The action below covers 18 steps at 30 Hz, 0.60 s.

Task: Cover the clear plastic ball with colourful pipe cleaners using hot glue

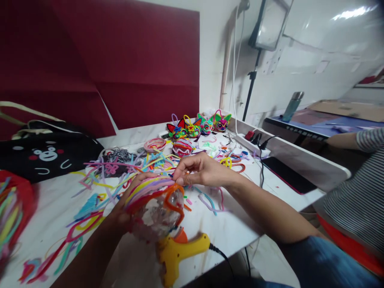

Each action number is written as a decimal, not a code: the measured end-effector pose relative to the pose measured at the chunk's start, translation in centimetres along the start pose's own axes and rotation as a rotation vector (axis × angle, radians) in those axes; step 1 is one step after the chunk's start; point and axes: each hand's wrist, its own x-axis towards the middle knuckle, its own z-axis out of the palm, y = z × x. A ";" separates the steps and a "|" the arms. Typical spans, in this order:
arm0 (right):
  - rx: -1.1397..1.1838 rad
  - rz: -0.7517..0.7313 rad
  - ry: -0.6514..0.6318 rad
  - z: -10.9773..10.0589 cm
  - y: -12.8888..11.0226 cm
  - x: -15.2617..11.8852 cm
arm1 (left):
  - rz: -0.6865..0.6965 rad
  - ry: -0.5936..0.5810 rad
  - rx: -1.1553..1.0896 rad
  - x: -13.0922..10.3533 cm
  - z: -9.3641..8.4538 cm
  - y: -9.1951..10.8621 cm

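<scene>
My left hand [132, 188] is wrapped round the far left side of a clear plastic ball [153, 218]. Its top is covered with rows of fuzzy pipe cleaners [150, 186] in yellow, purple, pink and red. An orange pipe cleaner [181, 204] bends in a zigzag down the right side. My right hand [198, 170] pinches a pipe cleaner at the upper right end of the rows; the fingers partly hide it. Just below the ball lies a yellow glue gun [184, 249], its cord running right.
Loose pipe cleaners [87, 228] litter the table. Several decorated balls [207, 125] stand at the back. A power strip [253, 145] and black phone [288, 175] lie right, a black bag [60, 150] and red bag [25, 200] left. A person in a striped shirt [357, 200] sits at right.
</scene>
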 end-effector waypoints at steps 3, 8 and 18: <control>-0.150 -0.049 0.053 -0.3 -0.1 0.1 | -0.005 0.050 -0.079 0.6 0.0 -0.2; -0.464 -0.293 0.263 -1.1 -0.5 0.2 | 0.008 0.175 -0.077 1.8 -0.5 -0.7; -0.817 -0.112 -0.298 4.3 -2.2 -5.0 | 0.086 0.442 -0.037 2.5 0.3 -0.2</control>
